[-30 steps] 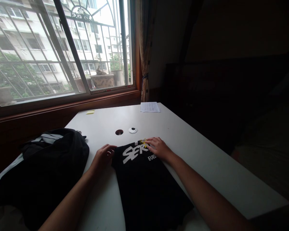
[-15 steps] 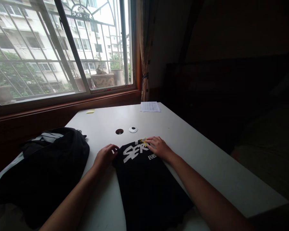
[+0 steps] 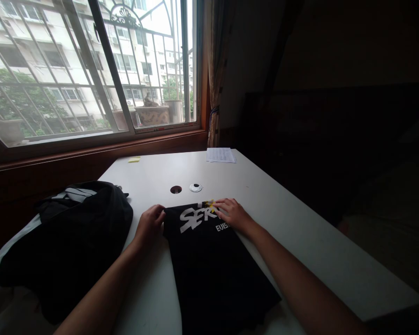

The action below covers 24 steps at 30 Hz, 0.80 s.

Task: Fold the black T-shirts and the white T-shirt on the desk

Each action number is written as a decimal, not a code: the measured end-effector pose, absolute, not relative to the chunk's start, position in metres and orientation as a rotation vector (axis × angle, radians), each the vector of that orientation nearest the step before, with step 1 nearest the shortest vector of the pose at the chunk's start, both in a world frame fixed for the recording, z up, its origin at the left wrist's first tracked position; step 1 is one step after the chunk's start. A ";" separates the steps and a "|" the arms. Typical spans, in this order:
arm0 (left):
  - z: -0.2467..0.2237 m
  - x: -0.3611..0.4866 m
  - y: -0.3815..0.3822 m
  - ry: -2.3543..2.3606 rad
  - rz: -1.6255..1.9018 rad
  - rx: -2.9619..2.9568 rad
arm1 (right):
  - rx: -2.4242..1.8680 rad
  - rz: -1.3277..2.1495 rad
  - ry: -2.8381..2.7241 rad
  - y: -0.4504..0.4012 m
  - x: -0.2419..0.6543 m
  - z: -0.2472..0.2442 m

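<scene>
A black garment (image 3: pixel 216 270) with white and yellow lettering lies folded lengthwise on the white table (image 3: pixel 272 200), its far edge nearly straight. My left hand (image 3: pixel 152 222) pinches the far left corner of this garment between closed fingers. Over the far right part of the print rests my right hand (image 3: pixel 232 214), its fingers spread and lying flat on the cloth, covering some letters.
To the left is a heap of dark clothing (image 3: pixel 70 242) with white parts. A round hole (image 3: pixel 176 190) and a white round cap (image 3: pixel 195 187) are beyond the garment. Papers (image 3: pixel 221 155) and a yellow note (image 3: pixel 134 159) lie at the far edge, below the window.
My left hand has closed on the garment's far left corner, which now reaches farther out and lies straighter. My right hand has stayed nearly in place. The view has shifted slightly.
</scene>
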<state>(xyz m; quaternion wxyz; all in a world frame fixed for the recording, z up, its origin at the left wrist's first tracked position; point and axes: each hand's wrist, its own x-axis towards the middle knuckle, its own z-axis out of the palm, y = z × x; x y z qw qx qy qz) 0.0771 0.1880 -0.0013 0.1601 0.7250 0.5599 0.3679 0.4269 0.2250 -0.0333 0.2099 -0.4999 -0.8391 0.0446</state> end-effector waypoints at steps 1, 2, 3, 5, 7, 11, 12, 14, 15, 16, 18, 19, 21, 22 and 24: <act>-0.002 0.077 0.188 1.602 1.056 2.052 | -1.397 0.120 -2.336 0.225 0.427 -0.034; -0.003 0.076 0.189 1.602 1.058 2.030 | -1.403 0.120 -2.338 0.225 0.427 -0.034; -0.003 0.075 0.189 1.598 1.055 2.005 | -1.408 0.123 -2.336 0.226 0.427 -0.035; -0.005 0.072 0.190 1.574 1.048 1.954 | -1.406 0.140 -2.323 0.226 0.428 -0.035; -0.006 0.068 0.191 1.560 1.072 1.886 | -1.395 0.155 -2.311 0.226 0.428 -0.036; -0.006 0.057 0.193 1.622 1.179 1.785 | -1.394 0.141 -2.312 0.227 0.428 -0.037; -0.006 0.055 0.193 1.629 1.196 1.799 | -1.395 0.136 -2.313 0.227 0.428 -0.037; -0.005 0.054 0.193 1.598 1.200 1.882 | -1.393 0.133 -2.314 0.228 0.429 -0.038; -0.005 0.055 0.192 1.560 1.186 1.946 | -1.392 0.135 -2.314 0.228 0.429 -0.038; -0.006 0.056 0.192 1.514 1.158 2.023 | -1.390 0.137 -2.312 0.228 0.429 -0.039; -0.008 0.058 0.192 1.431 1.078 2.215 | -1.389 0.144 -2.306 0.228 0.429 -0.039; -0.010 0.058 0.193 1.400 1.025 2.321 | -1.388 0.147 -2.303 0.228 0.429 -0.039; -0.013 0.057 0.194 1.367 0.908 2.514 | -1.381 0.152 -2.307 0.227 0.429 -0.038; -0.014 0.057 0.195 1.365 0.853 2.583 | -1.379 0.154 -2.312 0.227 0.429 -0.038; -0.013 0.055 0.196 1.393 0.770 2.656 | -1.380 0.150 -2.319 0.227 0.429 -0.037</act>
